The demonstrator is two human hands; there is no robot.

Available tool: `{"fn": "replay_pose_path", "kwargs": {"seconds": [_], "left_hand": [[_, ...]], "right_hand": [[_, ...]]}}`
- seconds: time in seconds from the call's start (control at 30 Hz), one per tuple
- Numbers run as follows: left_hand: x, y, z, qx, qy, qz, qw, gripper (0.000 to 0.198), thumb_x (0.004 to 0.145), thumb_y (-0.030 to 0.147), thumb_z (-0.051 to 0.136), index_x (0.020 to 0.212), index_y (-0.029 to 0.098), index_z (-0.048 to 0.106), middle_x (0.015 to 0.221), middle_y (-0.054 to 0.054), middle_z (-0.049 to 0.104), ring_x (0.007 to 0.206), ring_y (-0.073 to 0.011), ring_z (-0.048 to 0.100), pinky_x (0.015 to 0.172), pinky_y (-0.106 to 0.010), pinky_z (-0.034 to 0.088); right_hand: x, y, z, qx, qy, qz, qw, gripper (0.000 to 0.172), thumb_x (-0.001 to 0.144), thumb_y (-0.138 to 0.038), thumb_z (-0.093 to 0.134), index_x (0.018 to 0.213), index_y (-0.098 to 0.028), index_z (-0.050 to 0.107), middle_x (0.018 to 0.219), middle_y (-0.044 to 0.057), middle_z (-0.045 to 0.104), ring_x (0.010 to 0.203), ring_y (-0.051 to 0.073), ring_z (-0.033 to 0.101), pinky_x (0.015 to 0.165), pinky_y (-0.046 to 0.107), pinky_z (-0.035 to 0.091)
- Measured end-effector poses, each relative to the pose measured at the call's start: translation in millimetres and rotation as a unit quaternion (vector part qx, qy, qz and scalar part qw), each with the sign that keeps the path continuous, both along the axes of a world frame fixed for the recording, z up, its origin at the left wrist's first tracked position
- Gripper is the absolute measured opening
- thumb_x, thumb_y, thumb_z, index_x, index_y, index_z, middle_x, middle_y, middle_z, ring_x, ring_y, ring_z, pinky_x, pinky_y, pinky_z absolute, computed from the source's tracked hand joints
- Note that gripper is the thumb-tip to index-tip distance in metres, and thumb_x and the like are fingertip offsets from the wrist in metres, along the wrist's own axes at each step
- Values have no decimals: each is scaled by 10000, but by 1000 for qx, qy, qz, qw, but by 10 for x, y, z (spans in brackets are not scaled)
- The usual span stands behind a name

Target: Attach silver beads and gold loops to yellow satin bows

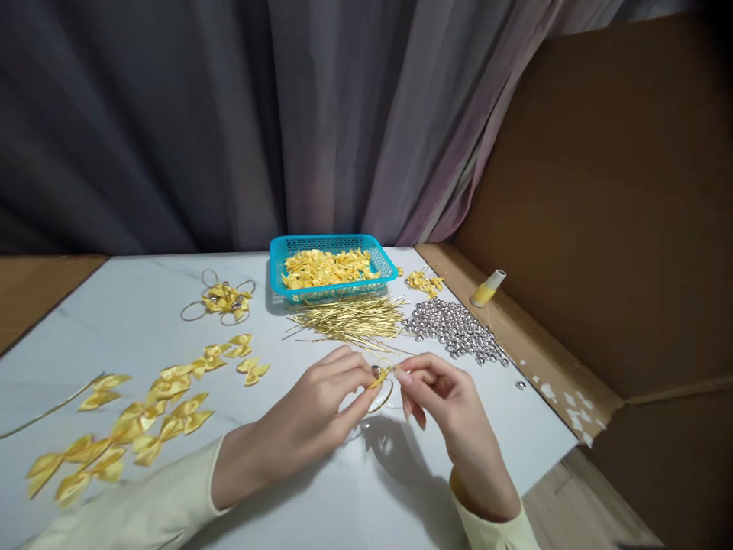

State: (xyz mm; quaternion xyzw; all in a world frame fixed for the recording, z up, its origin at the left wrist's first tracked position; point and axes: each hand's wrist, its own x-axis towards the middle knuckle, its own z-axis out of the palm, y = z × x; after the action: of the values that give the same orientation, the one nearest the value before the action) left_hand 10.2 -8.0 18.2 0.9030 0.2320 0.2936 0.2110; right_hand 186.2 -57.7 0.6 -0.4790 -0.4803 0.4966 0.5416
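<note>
Near the middle of the table, my left hand [326,401] pinches a small yellow bow [385,375] with a silver bead [376,371] on it. A gold wire loop [389,397] hangs below the bow, between my hands. To the right, my right hand [440,393] has its thumb and forefinger pressed together at the bow's right edge; what is between those fingertips is too small to make out. Just beyond my hands lies a pile of gold wires [349,319], with a heap of silver beads [455,328] to its right.
A blue basket [275,263] of yellow bows stands at the back. Loose yellow bows [137,420] spread over the left side, near a looped cluster [226,299]. A yellow thread spool [486,289] stands on cardboard at the right, beside a tall brown panel [601,191].
</note>
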Motion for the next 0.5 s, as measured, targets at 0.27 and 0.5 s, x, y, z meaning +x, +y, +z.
{"fn": "replay_pose_path", "kwargs": {"seconds": [0.27, 0.5], "left_hand": [[19, 2, 12, 7, -21, 2, 1000, 166, 876, 118, 457, 795, 155, 598, 785, -35, 602, 756, -155, 509, 685, -287, 423], [36, 2, 20, 22, -37, 13, 999, 143, 870, 111, 473, 786, 149, 583, 769, -30, 601, 748, -149, 505, 679, -276, 426]], "right_hand": [[-30, -25, -6, -10, -55, -19, 998, 238, 787, -385, 602, 756, -155, 552, 464, -49, 475, 428, 84, 408, 420, 204, 297], [-44, -103, 62, -12, -151, 6, 988, 239, 815, -367, 546, 703, -156, 534, 471, -43, 464, 449, 93, 420, 459, 219, 301]]}}
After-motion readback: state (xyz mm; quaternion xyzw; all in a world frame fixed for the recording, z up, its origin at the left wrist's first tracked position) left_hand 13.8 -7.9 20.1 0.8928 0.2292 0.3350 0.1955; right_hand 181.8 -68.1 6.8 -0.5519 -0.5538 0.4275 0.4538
